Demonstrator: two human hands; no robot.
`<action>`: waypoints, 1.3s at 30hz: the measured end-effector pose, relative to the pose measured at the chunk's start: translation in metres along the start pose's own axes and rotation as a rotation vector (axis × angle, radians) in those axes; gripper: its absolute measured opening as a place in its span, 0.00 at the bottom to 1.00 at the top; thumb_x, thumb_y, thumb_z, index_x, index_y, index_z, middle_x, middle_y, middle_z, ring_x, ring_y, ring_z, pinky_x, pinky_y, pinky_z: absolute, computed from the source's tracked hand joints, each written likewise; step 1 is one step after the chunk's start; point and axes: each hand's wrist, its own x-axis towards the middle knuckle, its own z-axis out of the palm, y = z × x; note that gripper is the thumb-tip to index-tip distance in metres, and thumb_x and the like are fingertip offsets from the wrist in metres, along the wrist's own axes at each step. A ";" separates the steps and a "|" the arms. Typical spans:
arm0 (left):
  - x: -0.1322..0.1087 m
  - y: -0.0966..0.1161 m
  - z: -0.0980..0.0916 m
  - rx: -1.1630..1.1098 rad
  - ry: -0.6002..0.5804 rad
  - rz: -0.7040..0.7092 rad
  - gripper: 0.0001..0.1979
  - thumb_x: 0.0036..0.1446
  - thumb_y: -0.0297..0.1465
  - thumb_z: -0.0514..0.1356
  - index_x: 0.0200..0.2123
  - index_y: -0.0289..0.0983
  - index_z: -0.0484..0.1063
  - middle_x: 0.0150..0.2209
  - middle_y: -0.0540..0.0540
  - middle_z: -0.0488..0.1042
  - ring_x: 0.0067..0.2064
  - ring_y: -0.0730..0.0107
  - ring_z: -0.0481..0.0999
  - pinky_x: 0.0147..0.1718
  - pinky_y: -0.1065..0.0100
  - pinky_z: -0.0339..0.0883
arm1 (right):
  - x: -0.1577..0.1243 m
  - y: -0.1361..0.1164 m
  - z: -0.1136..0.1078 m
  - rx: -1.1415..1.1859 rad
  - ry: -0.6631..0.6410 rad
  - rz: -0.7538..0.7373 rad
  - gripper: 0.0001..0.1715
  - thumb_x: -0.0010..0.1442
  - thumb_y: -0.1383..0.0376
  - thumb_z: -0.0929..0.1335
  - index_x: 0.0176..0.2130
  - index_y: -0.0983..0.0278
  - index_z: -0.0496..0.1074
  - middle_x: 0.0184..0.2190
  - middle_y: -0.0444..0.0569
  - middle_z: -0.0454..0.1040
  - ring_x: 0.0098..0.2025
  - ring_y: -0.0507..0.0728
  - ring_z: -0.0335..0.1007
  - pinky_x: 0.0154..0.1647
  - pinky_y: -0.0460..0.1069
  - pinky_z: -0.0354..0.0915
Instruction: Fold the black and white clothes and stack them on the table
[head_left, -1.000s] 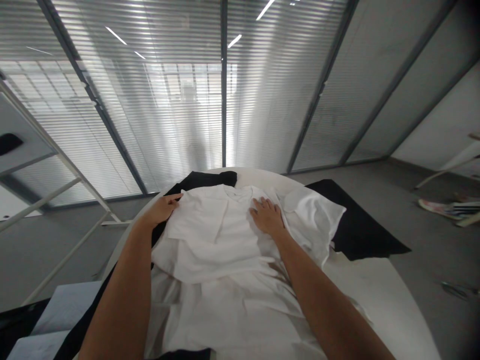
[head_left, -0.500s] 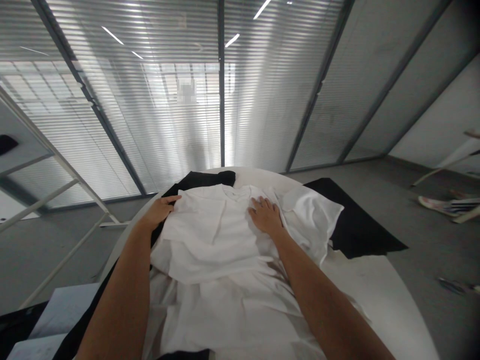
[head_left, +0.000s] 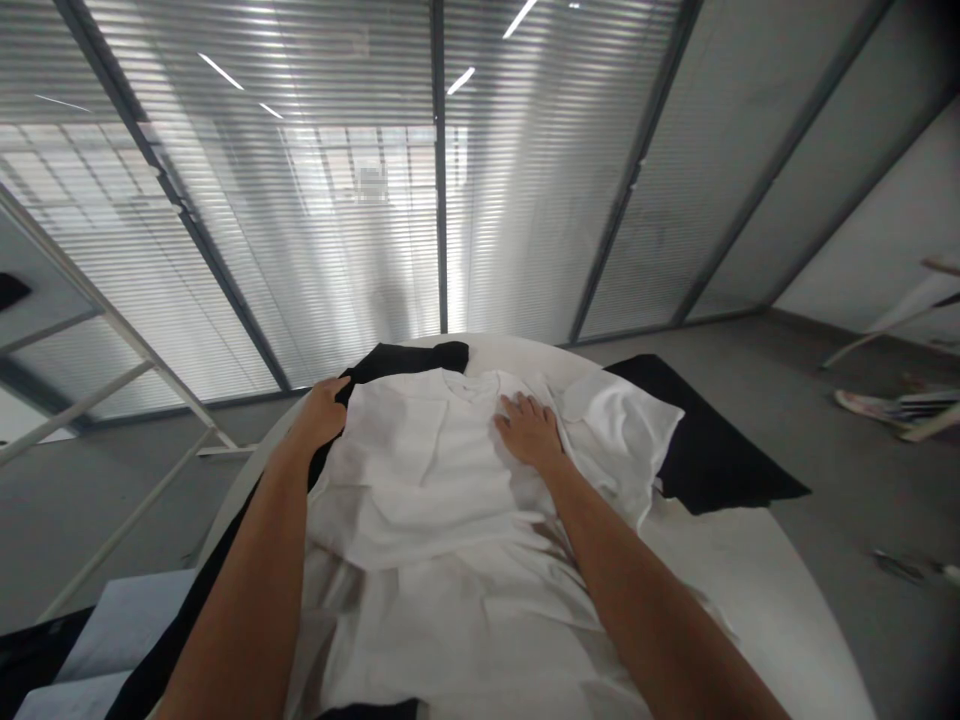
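A white T-shirt lies spread out in front of me, its round neckline at the far side and its layers creased toward me. My right hand rests flat on it just below the neckline, fingers apart and pointing away from me. At the shirt's left edge, my left hand has its fingers bent around the cloth near the shoulder; the fingertips are partly hidden. The right sleeve sticks out loosely beyond my right hand.
The shirt lies on a round white table. Black cloth hangs over its right side, with more black cloth at the back. A white metal frame stands left. Glass partitions with blinds rise behind.
My left hand has moved a little left, and the shirt's left edge has shifted outward with it. My right hand stays in place on the shirt.
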 end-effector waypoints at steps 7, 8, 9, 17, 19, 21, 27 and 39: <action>-0.022 0.069 0.073 0.270 -0.060 0.342 0.27 0.61 0.31 0.49 0.63 0.39 0.60 0.66 0.40 0.56 0.67 0.54 0.52 0.63 0.52 0.48 | 0.011 0.002 -0.017 0.175 -0.109 0.022 0.25 0.64 0.59 0.58 0.58 0.57 0.67 0.62 0.49 0.64 0.63 0.60 0.56 0.62 0.57 0.51; -0.028 0.072 0.084 0.296 -0.102 0.330 0.26 0.62 0.34 0.49 0.64 0.40 0.59 0.66 0.40 0.55 0.67 0.51 0.51 0.63 0.49 0.47 | 0.013 0.005 -0.023 0.217 -0.106 0.021 0.24 0.64 0.60 0.58 0.56 0.58 0.69 0.60 0.48 0.67 0.61 0.58 0.59 0.61 0.55 0.52; -0.033 0.073 0.093 0.318 -0.146 0.321 0.26 0.64 0.36 0.47 0.64 0.41 0.58 0.67 0.40 0.55 0.67 0.50 0.51 0.62 0.47 0.46 | 0.016 0.010 -0.031 0.256 -0.086 0.029 0.23 0.64 0.61 0.58 0.55 0.59 0.70 0.57 0.48 0.69 0.59 0.57 0.62 0.60 0.53 0.53; -0.035 0.064 0.105 0.382 -0.204 0.291 0.27 0.66 0.41 0.41 0.66 0.43 0.54 0.68 0.40 0.52 0.67 0.50 0.51 0.62 0.47 0.45 | 0.014 0.082 -0.103 0.211 0.227 0.422 0.25 0.59 0.63 0.61 0.54 0.62 0.71 0.52 0.57 0.72 0.55 0.66 0.64 0.56 0.60 0.56; -0.035 0.065 0.105 0.388 -0.204 0.292 0.27 0.66 0.41 0.41 0.66 0.44 0.54 0.68 0.41 0.52 0.67 0.50 0.51 0.62 0.47 0.45 | 0.010 0.095 -0.109 0.181 0.195 0.526 0.28 0.58 0.62 0.62 0.58 0.63 0.68 0.52 0.60 0.70 0.55 0.69 0.63 0.54 0.64 0.57; -0.036 0.066 0.105 0.389 -0.201 0.292 0.27 0.66 0.41 0.41 0.66 0.44 0.54 0.68 0.41 0.52 0.67 0.51 0.51 0.62 0.48 0.45 | 0.006 0.103 -0.109 0.179 0.147 0.570 0.32 0.58 0.62 0.63 0.61 0.64 0.64 0.54 0.63 0.67 0.56 0.70 0.62 0.54 0.65 0.58; -0.036 0.065 0.106 0.381 -0.200 0.289 0.26 0.66 0.41 0.41 0.65 0.45 0.54 0.68 0.43 0.53 0.67 0.52 0.51 0.62 0.48 0.45 | 0.006 0.110 -0.107 0.198 0.073 0.631 0.35 0.56 0.59 0.66 0.61 0.64 0.63 0.55 0.64 0.66 0.56 0.70 0.63 0.54 0.64 0.60; -0.035 0.064 0.106 0.361 -0.206 0.284 0.26 0.66 0.41 0.42 0.65 0.45 0.55 0.68 0.43 0.53 0.67 0.52 0.51 0.63 0.48 0.45 | 0.013 0.124 -0.099 0.311 -0.131 0.484 0.30 0.50 0.54 0.71 0.50 0.65 0.75 0.40 0.59 0.78 0.45 0.66 0.74 0.43 0.54 0.66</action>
